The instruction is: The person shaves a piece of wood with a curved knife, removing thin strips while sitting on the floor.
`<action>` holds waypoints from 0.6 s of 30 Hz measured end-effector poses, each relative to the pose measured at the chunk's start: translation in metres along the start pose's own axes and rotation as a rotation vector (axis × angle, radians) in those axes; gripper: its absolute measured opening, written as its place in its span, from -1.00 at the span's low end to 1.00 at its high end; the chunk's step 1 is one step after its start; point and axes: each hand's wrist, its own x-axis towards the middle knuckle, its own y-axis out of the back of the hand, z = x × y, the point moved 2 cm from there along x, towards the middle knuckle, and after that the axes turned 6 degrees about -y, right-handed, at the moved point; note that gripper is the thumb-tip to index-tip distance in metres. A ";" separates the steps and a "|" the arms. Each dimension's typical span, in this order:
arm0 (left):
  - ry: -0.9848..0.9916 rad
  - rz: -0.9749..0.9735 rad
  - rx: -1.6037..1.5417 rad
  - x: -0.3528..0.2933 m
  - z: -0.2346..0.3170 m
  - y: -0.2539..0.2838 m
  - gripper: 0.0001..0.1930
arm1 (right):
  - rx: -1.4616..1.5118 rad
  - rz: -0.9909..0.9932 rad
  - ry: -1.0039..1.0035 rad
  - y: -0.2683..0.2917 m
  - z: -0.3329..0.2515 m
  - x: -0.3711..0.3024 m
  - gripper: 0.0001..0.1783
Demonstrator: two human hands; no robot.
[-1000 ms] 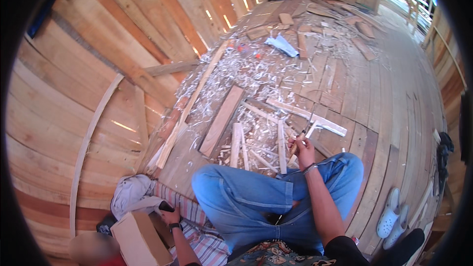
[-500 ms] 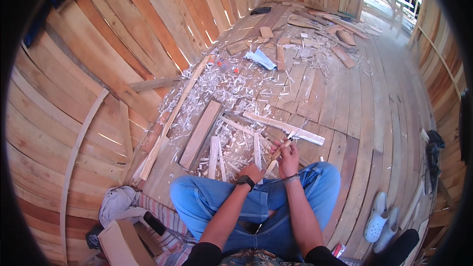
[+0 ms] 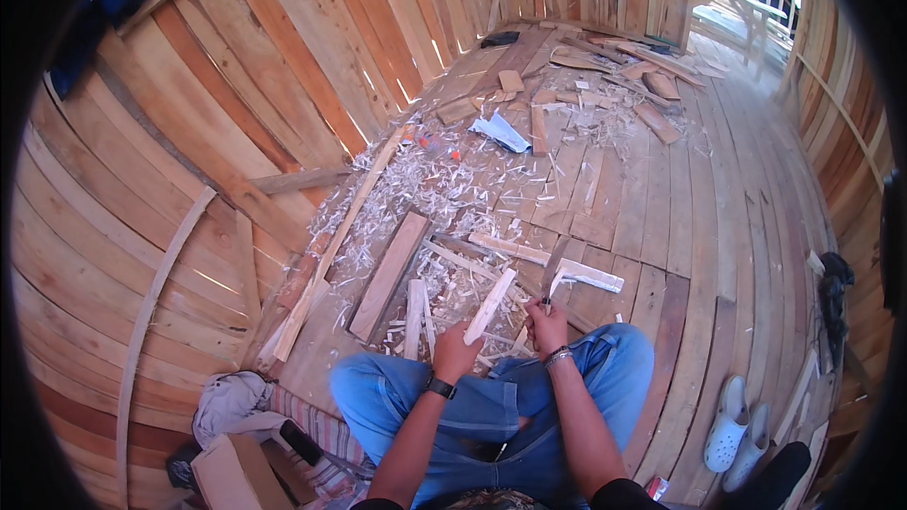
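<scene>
And there it was, not one word, number or sign readable! The light-blue wrapper [image 3: 501,132] gave up no letters, the cardboard box [image 3: 236,474] none either, and the red-and-white packet [image 3: 657,488] sat too small to make out.

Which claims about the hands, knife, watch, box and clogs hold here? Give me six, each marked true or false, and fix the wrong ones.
1. The left hand grips a pale wood strip. True.
2. The right hand holds a knife. True.
3. The knife points back at the person. False: it points forward, away from the person.
4. The watch is on the right wrist. False: it is on the left; the right wrist wears a bracelet.
5. The cardboard box is at the person's right. False: it is at the left.
6. The pale clogs lie to the person's right. True.
</scene>
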 end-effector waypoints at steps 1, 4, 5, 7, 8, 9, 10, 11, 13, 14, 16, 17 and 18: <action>0.004 -0.022 -0.031 -0.004 0.000 0.007 -0.67 | -0.066 0.020 -0.016 -0.001 0.005 0.000 -0.91; 0.023 -0.055 -0.141 -0.014 -0.014 0.023 -0.66 | -0.375 0.009 0.076 -0.013 0.031 0.016 -0.73; 0.037 -0.084 -0.159 -0.016 -0.023 0.021 -0.66 | -0.483 0.008 0.113 -0.016 0.037 0.017 -0.71; 0.085 -0.138 -0.200 -0.023 -0.034 0.017 -0.66 | -0.553 -0.020 0.136 -0.029 0.029 0.000 -0.65; 0.070 -0.149 -0.188 -0.024 -0.034 0.014 -0.66 | -0.587 -0.021 0.170 -0.032 0.026 -0.006 -0.64; 0.051 -0.159 -0.181 -0.024 -0.029 0.010 -0.65 | -0.624 -0.019 0.207 -0.031 0.024 -0.009 -0.63; 0.034 -0.168 -0.173 -0.025 -0.025 0.009 -0.64 | -0.725 0.008 0.220 -0.029 0.024 -0.009 -0.66; 0.043 -0.185 -0.162 -0.025 -0.024 0.010 -0.64 | -0.767 -0.010 0.239 -0.027 0.030 -0.006 -0.68; 0.053 -0.218 -0.142 -0.022 -0.006 0.019 -0.62 | -0.853 -0.041 0.281 -0.022 0.036 0.000 -0.73; 0.041 -0.207 -0.143 -0.022 -0.007 0.017 -0.62 | -0.891 -0.021 0.273 -0.018 0.039 0.004 -0.74; 0.027 -0.170 -0.131 -0.024 -0.013 0.020 -0.62 | -0.913 -0.025 0.289 -0.024 0.040 0.005 -0.74; 0.029 -0.163 -0.131 -0.024 -0.015 0.020 -0.62 | -0.925 -0.027 0.296 -0.026 0.041 0.005 -0.74; 0.030 -0.156 -0.129 -0.024 -0.017 0.021 -0.62 | -0.946 -0.037 0.295 -0.029 0.040 0.005 -0.74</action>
